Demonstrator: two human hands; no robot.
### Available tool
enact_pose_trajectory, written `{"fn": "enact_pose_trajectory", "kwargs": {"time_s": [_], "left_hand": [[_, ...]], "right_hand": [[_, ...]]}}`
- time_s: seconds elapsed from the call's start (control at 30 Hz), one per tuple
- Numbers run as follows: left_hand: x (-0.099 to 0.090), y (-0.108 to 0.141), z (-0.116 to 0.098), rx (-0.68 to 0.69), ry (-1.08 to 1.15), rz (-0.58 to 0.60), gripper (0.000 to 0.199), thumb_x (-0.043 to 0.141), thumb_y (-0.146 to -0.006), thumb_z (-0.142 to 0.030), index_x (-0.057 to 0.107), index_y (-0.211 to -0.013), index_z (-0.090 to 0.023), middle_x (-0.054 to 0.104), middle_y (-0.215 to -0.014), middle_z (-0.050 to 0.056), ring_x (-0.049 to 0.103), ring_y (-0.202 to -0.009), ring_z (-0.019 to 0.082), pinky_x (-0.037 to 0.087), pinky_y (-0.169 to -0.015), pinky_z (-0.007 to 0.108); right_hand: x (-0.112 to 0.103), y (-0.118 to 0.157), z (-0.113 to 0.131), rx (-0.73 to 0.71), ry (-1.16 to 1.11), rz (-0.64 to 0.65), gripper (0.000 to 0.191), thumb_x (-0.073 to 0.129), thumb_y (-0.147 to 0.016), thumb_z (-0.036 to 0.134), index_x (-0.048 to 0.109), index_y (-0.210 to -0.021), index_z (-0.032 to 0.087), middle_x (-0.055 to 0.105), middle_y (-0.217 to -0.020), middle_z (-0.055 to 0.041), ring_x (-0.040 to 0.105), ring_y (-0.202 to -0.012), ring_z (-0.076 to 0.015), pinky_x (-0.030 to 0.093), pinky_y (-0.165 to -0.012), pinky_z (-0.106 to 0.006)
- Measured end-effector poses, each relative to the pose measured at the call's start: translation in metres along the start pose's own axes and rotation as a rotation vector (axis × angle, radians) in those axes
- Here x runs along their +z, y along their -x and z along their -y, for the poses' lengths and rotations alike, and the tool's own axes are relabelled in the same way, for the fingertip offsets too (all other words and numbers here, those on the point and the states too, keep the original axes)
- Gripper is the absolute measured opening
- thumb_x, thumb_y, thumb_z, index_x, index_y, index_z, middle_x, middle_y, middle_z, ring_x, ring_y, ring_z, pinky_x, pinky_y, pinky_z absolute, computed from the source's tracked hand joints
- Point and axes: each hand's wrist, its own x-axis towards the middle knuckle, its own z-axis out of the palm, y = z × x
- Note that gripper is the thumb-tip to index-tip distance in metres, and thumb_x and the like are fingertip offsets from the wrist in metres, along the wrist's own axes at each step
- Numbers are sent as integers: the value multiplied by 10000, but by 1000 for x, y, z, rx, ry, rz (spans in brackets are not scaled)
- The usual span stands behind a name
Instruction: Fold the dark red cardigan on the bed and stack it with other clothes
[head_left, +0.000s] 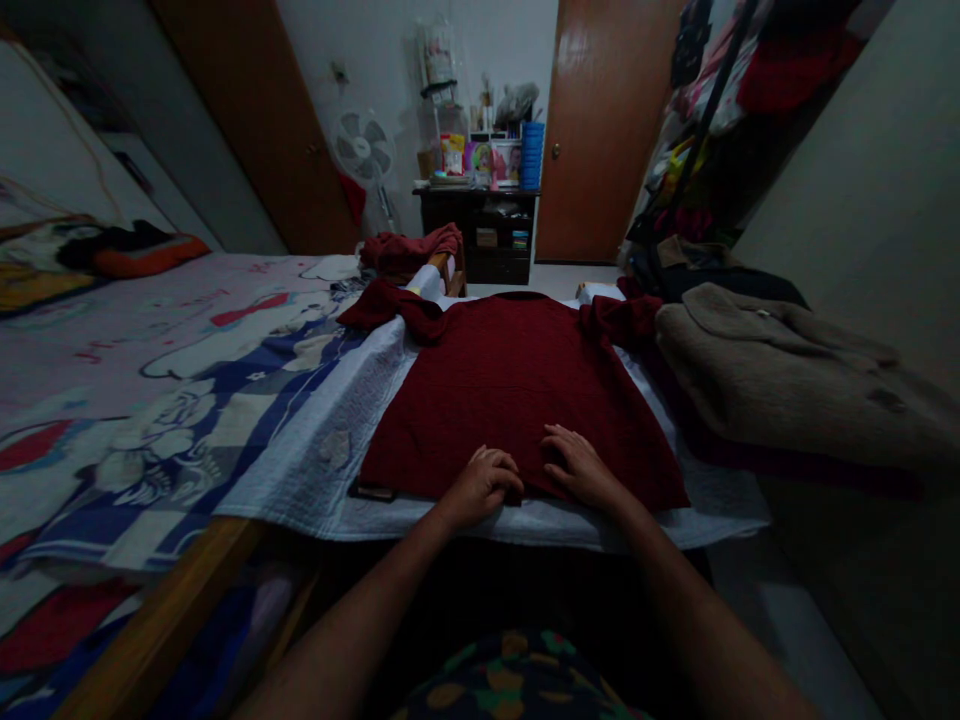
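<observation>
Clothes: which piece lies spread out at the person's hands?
The dark red top, laid flat with left hand and right hand at its near edge. The brown coat lies folded to the right; a paler red cloth is bunched farther off.

Dark cabinet (496, 269) between standing fan (364, 147) and wooden door (609, 130).
</observation>
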Motion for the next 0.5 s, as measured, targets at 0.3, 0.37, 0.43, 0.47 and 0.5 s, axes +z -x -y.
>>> {"fn": "enact_pose_trajectory", "kwargs": {"time_s": [0.3, 0.37, 0.43, 0.47, 0.5], "left_hand": [[1, 3, -6, 151, -250, -39, 219, 700, -793, -306, 706, -1004, -249, 588, -1196, 73, 533, -1118, 227, 384, -1030, 462], [-1, 2, -9, 185, -306, -45, 203, 694, -799, -307, 702, -990, -240, 585, -1203, 74, 528, -1131, 226, 375, -1049, 464], [0, 1, -13, 208, -364, -48, 203, 689, -802, -297, 692, -993, -228, 586, -1203, 71, 525, -1141, 223, 344, -1083, 478], [2, 0, -16, 216, -394, -49, 195, 690, -801, -294, 689, -982, -220, 589, -1195, 69, 523, -1143, 222, 329, -1098, 483], [4, -1, -18, 221, -426, -54, 176, 690, -801, -293, 688, -957, -213, 593, -1181, 65, 521, -1145, 222, 314, -1111, 486]], "right_hand": [[-5, 5, -21, 170, 191, -168, 303, 617, -842, 274, 570, -1125, 175, 455, -1415, -151, 392, -1329, -275, 346, -1081, -447], [-9, 3, -20, 191, 223, -155, 228, 619, -843, 273, 580, -1050, 187, 494, -1359, -137, 430, -1276, -272, 372, -1042, -439], [-13, 0, -16, 199, 247, -125, 144, 614, -852, 264, 588, -977, 198, 529, -1294, -115, 465, -1211, -262, 393, -995, -421], [-15, -2, -13, 199, 256, -109, 109, 611, -856, 256, 592, -948, 201, 541, -1267, -105, 475, -1184, -256, 398, -975, -409], [-16, -3, -11, 195, 263, -94, 81, 609, -860, 246, 596, -927, 202, 551, -1244, -97, 481, -1161, -249, 399, -958, -396]]}}
